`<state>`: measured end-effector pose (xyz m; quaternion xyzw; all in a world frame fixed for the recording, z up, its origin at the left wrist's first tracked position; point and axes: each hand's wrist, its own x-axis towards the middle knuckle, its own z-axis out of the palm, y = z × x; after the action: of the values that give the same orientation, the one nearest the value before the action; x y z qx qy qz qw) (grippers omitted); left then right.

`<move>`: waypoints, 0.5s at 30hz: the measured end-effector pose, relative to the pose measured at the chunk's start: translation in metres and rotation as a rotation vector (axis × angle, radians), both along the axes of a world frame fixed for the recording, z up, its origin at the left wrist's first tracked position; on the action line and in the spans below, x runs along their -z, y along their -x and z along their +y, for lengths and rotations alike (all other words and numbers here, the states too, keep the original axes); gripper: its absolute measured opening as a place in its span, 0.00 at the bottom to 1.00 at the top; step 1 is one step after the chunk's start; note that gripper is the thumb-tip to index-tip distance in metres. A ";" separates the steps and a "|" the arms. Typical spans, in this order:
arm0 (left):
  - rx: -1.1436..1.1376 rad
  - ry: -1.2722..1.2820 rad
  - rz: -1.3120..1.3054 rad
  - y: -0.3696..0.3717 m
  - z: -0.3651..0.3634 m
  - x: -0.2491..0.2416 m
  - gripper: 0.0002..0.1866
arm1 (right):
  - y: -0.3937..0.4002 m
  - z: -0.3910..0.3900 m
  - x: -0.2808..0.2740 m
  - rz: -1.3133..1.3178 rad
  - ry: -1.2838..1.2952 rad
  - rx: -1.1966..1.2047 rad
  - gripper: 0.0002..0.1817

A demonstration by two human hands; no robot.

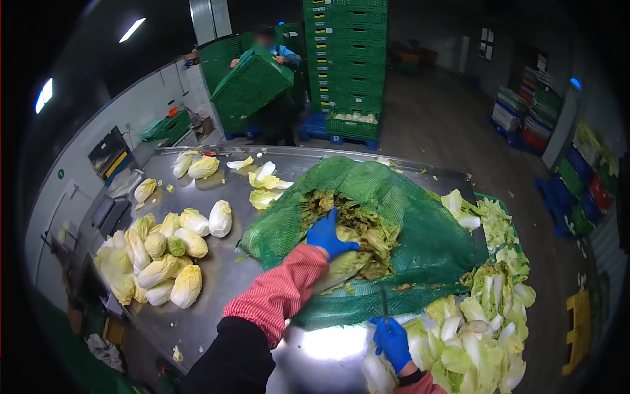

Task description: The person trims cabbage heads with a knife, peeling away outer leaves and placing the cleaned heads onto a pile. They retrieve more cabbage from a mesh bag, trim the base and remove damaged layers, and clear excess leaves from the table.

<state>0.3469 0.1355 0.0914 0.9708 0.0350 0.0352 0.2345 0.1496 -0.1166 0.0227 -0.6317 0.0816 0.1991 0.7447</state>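
My left hand (332,235), in a blue glove, lies with thumb and fingers apart on browned cabbage heads (367,240) at the mouth of a green net sack (420,217). The sack spreads over the middle of the metal table (230,262). Near the table's front edge, my right hand (392,341), also gloved in blue, is closed around a knife (384,303) with its blade pointing up. Loose cabbage leaves (472,341) are heaped just right of the knife hand.
Several trimmed cabbages (161,256) are piled on the table's left. Beyond the table, a person (282,56) holds a green crate (252,82) beside a tall crate stack (348,59). More crates (525,105) stand at the right.
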 end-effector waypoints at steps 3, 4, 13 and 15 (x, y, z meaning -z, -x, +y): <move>0.102 -0.141 -0.082 0.043 -0.030 -0.015 0.65 | -0.016 -0.005 -0.006 -0.021 -0.089 0.122 0.14; 0.151 -0.244 -0.233 0.060 -0.039 -0.006 0.67 | -0.020 -0.007 -0.009 -0.070 -0.080 0.135 0.15; 0.476 0.326 -0.243 0.161 -0.083 -0.008 0.44 | -0.047 -0.017 -0.004 -0.164 -0.113 0.281 0.17; 0.393 0.253 -0.355 0.145 -0.079 -0.001 0.43 | -0.048 -0.018 -0.002 -0.131 -0.100 0.304 0.16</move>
<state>0.2021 0.0566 0.0922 0.9006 -0.1915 0.1538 0.3587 0.1978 -0.1345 0.0244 -0.5860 0.1176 0.0465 0.8004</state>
